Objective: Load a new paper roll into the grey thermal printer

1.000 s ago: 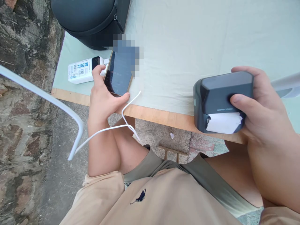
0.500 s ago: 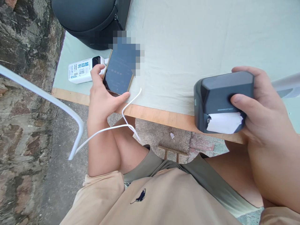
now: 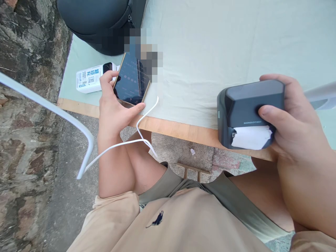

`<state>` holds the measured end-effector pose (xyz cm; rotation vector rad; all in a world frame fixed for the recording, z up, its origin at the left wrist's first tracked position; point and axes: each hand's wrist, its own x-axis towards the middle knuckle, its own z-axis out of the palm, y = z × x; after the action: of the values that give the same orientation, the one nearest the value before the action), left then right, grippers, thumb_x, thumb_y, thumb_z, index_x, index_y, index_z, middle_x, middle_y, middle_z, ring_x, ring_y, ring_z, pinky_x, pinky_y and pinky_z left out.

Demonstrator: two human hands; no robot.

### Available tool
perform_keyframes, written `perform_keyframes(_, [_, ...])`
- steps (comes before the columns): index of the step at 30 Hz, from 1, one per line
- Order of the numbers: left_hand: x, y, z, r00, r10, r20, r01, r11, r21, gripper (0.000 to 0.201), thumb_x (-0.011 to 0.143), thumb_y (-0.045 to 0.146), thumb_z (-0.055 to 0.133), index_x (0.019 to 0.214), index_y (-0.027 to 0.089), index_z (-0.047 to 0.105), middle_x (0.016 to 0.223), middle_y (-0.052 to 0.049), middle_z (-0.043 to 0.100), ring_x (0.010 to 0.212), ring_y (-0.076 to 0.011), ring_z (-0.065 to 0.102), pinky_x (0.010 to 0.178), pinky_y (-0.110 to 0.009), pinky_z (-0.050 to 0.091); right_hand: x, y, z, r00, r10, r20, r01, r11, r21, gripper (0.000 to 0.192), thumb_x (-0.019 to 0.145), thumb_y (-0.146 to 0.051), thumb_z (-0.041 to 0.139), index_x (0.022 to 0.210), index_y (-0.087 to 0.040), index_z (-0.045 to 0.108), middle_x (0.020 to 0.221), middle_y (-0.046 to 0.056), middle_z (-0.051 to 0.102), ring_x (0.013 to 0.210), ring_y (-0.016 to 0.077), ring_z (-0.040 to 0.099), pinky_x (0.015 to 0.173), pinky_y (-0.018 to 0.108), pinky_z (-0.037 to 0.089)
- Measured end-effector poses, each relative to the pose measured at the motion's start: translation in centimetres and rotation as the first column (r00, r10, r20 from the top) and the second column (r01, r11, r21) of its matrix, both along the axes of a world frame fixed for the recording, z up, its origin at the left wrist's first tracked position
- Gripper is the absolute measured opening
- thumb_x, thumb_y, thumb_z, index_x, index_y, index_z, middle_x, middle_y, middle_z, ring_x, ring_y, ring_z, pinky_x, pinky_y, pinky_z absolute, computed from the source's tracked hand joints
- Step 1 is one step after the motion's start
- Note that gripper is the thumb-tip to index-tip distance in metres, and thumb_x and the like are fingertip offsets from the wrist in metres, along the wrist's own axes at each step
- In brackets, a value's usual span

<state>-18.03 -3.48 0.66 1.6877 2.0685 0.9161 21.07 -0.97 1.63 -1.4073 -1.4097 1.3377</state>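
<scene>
My left hand (image 3: 115, 101) grips the lower end of a smartphone (image 3: 132, 82), with the thumb along the bottom edge and the fingers at its left side. The phone's screen is dark with faint marks, and its upper part is pixelated. Just left of the fingers lies a white power bank (image 3: 90, 77) with blue print. On the right, my right hand (image 3: 291, 115) is closed around a dark grey label printer (image 3: 250, 112), thumb pressed on its top face. A torn-edged white paper label (image 3: 252, 137) sticks out of the printer's front. The fingers beneath the printer are hidden.
A black zippered case (image 3: 97, 24) stands at the back left of the cloth-covered table (image 3: 210, 52). A thin white cable (image 3: 118, 142) loops over the table's wooden front edge. Stone wall (image 3: 26, 140) borders the left side. A paper scrap (image 3: 193, 152) lies on the ground.
The phone has tilted slightly in my left hand, and its screen now shows different reflections. My right hand and the label printer have stayed in place.
</scene>
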Motion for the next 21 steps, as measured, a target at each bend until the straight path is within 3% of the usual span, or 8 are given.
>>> perform_keyframes(4, [0.0,0.0,-0.1,1.000,-0.012,0.008,0.012,1.000,0.007,0.070,0.066,0.035,0.085,0.127,0.041,0.051,0.142,-0.005,0.065,0.135,-0.0387,0.068,0.113,-0.066,0.055,-0.1,0.0,0.1,0.999,-0.042,-0.017,0.041,0.999,-0.013,0.087,0.061,-0.081,0.093,0.133,-0.039,0.067,0.110,0.004,0.063,0.085,0.0133,0.062,0.061,0.027,0.055])
perform_keyframes(7, [0.1,-0.1,-0.1,0.999,0.026,-0.032,-0.025,1.000,0.012,0.064,0.064,0.038,0.085,0.120,0.038,0.053,0.132,-0.006,0.066,0.122,-0.0404,0.069,0.102,-0.067,0.056,-0.2,0.0,0.2,1.000,-0.030,-0.008,0.030,1.000,0.000,0.086,0.063,-0.081,0.092,0.134,-0.039,0.067,0.111,0.004,0.063,0.086,0.0134,0.062,0.061,0.027,0.055])
perform_keyframes(12, [-0.2,0.0,-0.3,0.996,0.062,-0.056,-0.062,0.998,-0.001,0.058,0.062,0.039,0.087,0.111,0.036,0.056,0.117,-0.004,0.066,0.103,-0.0357,0.069,0.089,-0.060,0.056,-0.2,0.1,0.3,0.996,-0.086,-0.036,0.085,0.996,-0.022,0.087,0.056,-0.078,0.097,0.128,-0.039,0.071,0.110,0.004,0.061,0.085,0.0116,0.060,0.058,0.024,0.053])
perform_keyframes(17, [-1.0,0.2,-0.7,0.995,-0.004,-0.100,0.004,1.000,-0.001,0.054,0.066,0.038,0.087,0.115,0.035,0.065,0.126,-0.007,0.069,0.124,-0.0414,0.068,0.101,-0.065,0.056,-0.2,0.1,0.4,0.997,-0.061,-0.036,0.060,0.998,-0.025,0.087,0.057,-0.078,0.097,0.129,-0.039,0.070,0.106,0.004,0.061,0.083,0.0119,0.060,0.058,0.025,0.053])
perform_keyframes(21, [-1.2,0.2,-0.9,0.995,-0.042,-0.095,0.047,0.997,0.054,0.062,0.068,0.034,0.087,0.127,0.038,0.069,0.135,-0.005,0.072,0.134,-0.0414,0.067,0.109,-0.068,0.057,-0.2,0.1,0.3,0.996,-0.078,-0.034,0.077,0.997,-0.024,0.087,0.055,-0.079,0.097,0.128,-0.039,0.071,0.106,0.004,0.061,0.082,0.0116,0.059,0.058,0.025,0.053])
